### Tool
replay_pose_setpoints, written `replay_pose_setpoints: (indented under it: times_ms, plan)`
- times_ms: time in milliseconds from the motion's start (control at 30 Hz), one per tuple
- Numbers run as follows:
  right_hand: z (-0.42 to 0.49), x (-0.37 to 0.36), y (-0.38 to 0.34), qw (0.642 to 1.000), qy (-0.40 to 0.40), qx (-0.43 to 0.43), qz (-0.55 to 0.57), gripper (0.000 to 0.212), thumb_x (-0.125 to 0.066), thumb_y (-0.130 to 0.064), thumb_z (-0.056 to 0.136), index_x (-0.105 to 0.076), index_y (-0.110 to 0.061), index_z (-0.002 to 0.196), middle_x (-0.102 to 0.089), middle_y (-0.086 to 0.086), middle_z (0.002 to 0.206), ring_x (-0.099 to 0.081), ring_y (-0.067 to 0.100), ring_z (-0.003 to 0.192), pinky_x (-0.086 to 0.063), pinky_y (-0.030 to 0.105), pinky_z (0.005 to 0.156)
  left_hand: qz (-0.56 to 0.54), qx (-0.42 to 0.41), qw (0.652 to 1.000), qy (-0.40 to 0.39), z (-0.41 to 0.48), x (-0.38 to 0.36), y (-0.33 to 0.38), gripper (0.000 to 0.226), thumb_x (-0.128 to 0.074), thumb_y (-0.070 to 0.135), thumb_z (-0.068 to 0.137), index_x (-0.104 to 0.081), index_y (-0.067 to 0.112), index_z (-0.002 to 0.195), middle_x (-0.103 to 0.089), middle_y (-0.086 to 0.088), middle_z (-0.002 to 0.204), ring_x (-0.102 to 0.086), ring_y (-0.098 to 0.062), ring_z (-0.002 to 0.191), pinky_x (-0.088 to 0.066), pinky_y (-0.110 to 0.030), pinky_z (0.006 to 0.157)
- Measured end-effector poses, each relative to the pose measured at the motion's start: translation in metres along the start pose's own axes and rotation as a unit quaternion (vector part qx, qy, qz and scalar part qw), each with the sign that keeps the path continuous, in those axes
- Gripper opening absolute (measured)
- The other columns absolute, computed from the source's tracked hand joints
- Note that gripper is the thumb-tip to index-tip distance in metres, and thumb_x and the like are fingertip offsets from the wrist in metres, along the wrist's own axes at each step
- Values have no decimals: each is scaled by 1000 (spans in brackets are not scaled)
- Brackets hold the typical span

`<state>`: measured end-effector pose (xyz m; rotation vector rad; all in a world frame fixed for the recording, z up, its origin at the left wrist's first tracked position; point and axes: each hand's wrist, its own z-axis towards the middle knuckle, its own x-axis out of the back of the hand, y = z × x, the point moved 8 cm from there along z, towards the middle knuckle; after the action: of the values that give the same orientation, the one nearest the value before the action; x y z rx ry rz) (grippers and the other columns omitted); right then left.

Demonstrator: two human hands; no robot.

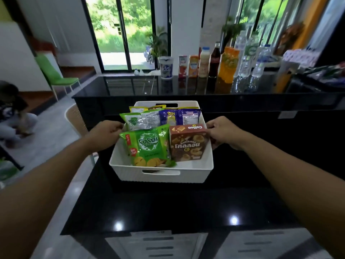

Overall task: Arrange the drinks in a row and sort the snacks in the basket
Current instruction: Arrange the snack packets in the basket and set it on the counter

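As seen from the head camera: white basket (161, 174) of snacks centred on the black desk (168, 206), long axis running away; left hand (106, 132) and right hand (224, 132) curled closed on its side rims, equally near.

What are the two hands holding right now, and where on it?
Both hold the white basket by its side rims: left hand on the left rim, right hand on the right rim, beside the brown snack box.
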<state>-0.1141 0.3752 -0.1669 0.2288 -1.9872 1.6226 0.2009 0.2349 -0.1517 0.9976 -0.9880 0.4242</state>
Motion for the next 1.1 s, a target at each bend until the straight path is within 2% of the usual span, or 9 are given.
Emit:
replay_pose_setpoints:
  times_ms: [167,367,500,600,767,867,933,1000,1100]
  plan:
    - [36,32,-71,1000,2,16,-12,30,-63,-23,97,-75,5,95,-77,15,87,-74,26,71,-57,30,51,10,9,1000,4,40,68,19,21,-60,12,93,-71,7,110,-72,-8,105,-67,-23,94,-53,-40,89]
    - [96,48,-128,1000,-18,15,2,23,-63,-13,95,-69,7,103,-76,17,91,-74,21,60,-55,28,51,43,42,998,27,98,121,15,23,-56,19,96,-73,4,94,-68,-19,82,-55,-24,64,-43,-31,61]
    - [134,42,-147,999,-29,14,9,22,-63,-16,96,-68,5,101,-76,15,85,-71,17,53,-52,25,45,27,62,997,41,131,137,-11,23,-58,20,95,-73,3,92,-68,-28,89,-59,-32,70,-50,-46,66]
    - [170,31,-159,1000,-15,15,9,22,-65,-18,94,-69,3,100,-76,18,90,-71,19,54,-52,26,46,0,71,997,40,160,144,-39,21,-56,11,95,-71,-3,93,-66,-31,88,-49,-24,65,-41,-36,61]
    - [235,-4,-176,1000,-5,7,7,21,-67,-14,91,-71,5,101,-75,23,95,-70,25,58,-54,30,49,4,67,997,49,212,155,-86,16,-58,5,92,-72,-3,93,-68,-27,90,-55,-26,71,-44,-35,67]
    - [265,-26,-185,1000,11,10,16,17,-61,-5,94,-67,10,99,-71,21,77,-64,19,42,-48,25,38,45,63,996,53,242,159,-110,16,-60,6,91,-73,0,98,-67,-18,82,-56,-24,66,-45,-33,62]
    - [286,-40,-189,1000,17,11,16,14,-58,-2,95,-67,10,95,-66,17,64,-59,16,35,-44,23,34,71,67,994,54,261,161,-130,21,-57,2,89,-72,1,104,-68,-16,87,-59,-26,71,-46,-33,64]
    - [309,-53,-193,1000,18,13,16,17,-57,-1,94,-67,13,98,-70,24,75,-62,20,39,-48,26,38,67,77,994,49,276,159,-150,27,-54,-2,88,-70,-1,110,-67,-16,95,-58,-27,78,-44,-31,68]
    - [338,-68,-197,1000,12,9,-8,19,-56,-3,96,-68,10,101,-73,24,90,-72,25,56,-54,30,44,50,73,995,47,298,153,-169,29,-53,3,92,-68,-1,117,-67,-21,111,-62,-34,96,-52,-40,85]
